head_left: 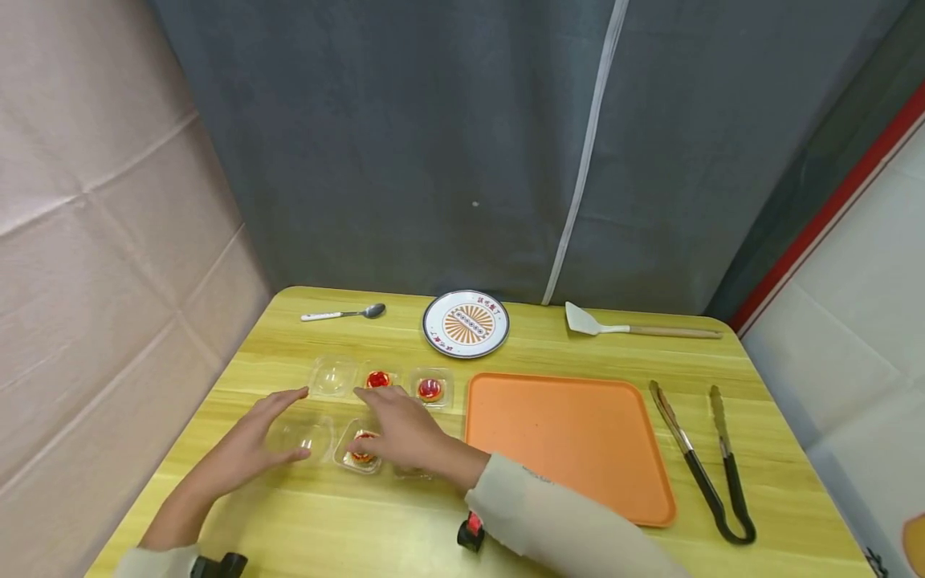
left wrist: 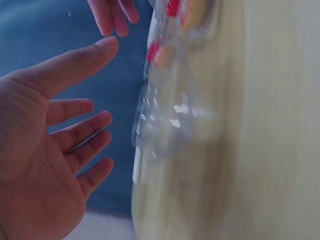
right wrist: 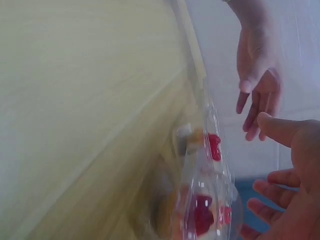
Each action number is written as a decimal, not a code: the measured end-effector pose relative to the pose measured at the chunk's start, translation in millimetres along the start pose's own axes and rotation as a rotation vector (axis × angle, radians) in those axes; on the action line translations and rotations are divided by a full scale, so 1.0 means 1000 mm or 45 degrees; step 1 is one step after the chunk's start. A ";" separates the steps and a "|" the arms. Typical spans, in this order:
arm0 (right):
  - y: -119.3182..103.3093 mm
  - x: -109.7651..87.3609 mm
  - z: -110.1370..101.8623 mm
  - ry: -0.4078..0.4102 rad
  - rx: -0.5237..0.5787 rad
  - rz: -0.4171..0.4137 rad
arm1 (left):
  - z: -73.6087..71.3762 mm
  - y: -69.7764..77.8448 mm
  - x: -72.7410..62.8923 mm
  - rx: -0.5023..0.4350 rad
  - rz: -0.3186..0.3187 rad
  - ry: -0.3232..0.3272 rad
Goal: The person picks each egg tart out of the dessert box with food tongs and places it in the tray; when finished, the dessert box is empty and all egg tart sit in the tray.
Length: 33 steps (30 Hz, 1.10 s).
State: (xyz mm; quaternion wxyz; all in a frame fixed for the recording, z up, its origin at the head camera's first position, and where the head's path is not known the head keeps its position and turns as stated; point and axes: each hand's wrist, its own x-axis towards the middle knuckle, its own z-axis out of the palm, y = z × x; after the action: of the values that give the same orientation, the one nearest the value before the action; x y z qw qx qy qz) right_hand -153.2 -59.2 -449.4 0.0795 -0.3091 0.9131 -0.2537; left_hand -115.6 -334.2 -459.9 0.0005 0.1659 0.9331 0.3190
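Note:
My left hand (head_left: 242,449) hovers over the near left of the table, fingers spread and holding nothing. Close to its fingertips lies a clear plastic lid (head_left: 312,437), domed and see-through. The right hand (head_left: 405,429) reaches across, fingers extended, above a clear box (head_left: 347,459) with a small red-topped tart (head_left: 364,451) inside; its fingers and thumb overlap that box in the head view. Another clear box (head_left: 412,474) is mostly hidden beneath the right hand. In the right wrist view the right hand (right wrist: 300,175) has relaxed fingers beside red-topped tarts (right wrist: 202,215) in clear plastic.
Behind the hands are two boxed tarts (head_left: 378,379) (head_left: 430,390) and a clear domed piece (head_left: 336,376). An orange tray (head_left: 564,441) lies right of them, with black-handled tongs (head_left: 704,466) beyond. A spoon (head_left: 343,313), a patterned plate (head_left: 466,324) and a spatula (head_left: 636,327) line the back.

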 end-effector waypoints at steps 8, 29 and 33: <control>0.042 -0.014 -0.017 0.100 0.159 -0.026 | 0.011 0.042 0.052 0.018 0.048 -0.081; 0.116 -0.018 -0.031 0.131 0.185 0.082 | 0.078 0.068 0.141 0.192 0.119 -0.323; 0.120 -0.014 -0.030 0.102 0.153 0.084 | 0.081 0.066 0.144 0.227 0.111 -0.345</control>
State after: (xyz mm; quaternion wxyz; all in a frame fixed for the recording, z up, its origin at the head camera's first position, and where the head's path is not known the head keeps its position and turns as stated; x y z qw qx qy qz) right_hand -213.8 43.3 -484.7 0.0697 -0.2631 0.9084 -0.3174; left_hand -223.1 -192.3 -470.6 0.0979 0.2470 0.9411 0.2092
